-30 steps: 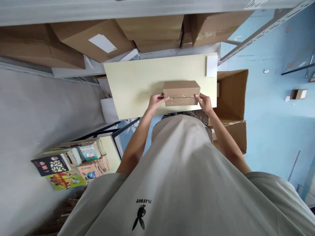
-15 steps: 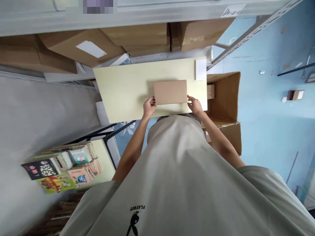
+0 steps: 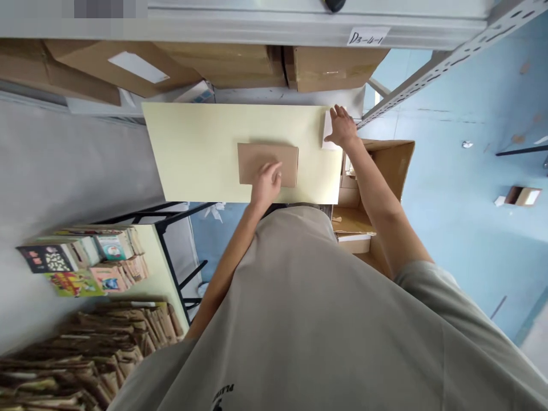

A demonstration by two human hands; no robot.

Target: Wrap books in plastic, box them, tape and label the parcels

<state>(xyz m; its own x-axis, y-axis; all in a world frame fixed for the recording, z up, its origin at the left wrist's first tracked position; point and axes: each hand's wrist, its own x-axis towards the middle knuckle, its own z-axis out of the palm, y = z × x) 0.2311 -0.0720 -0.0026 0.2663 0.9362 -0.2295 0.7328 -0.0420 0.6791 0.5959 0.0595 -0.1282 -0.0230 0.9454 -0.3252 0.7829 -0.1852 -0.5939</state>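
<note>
Cardboard, plain brown: a small flat box (image 3: 268,164) lies closed on the pale yellow desk (image 3: 197,148), near its front edge and a little right of centre, long side parallel to that edge. Left hand (image 3: 265,184) rests on the box's near right part, fingers loosely spread and pressing down rather than gripping, which looks meant to keep the box from sliding. Right hand (image 3: 341,127) is stretched to the desk's far right corner, open palm and fingers laid on a white stack of paper or labels (image 3: 327,130); whether it has pinched a sheet, cannot tell. Just beside the desk on the right, an open carton (image 3: 396,165) stands on the floor, within arm's reach. Larger cartons (image 3: 334,65) fill the shelf behind the desk. Books (image 3: 81,260) on a lower desk at left.
</note>
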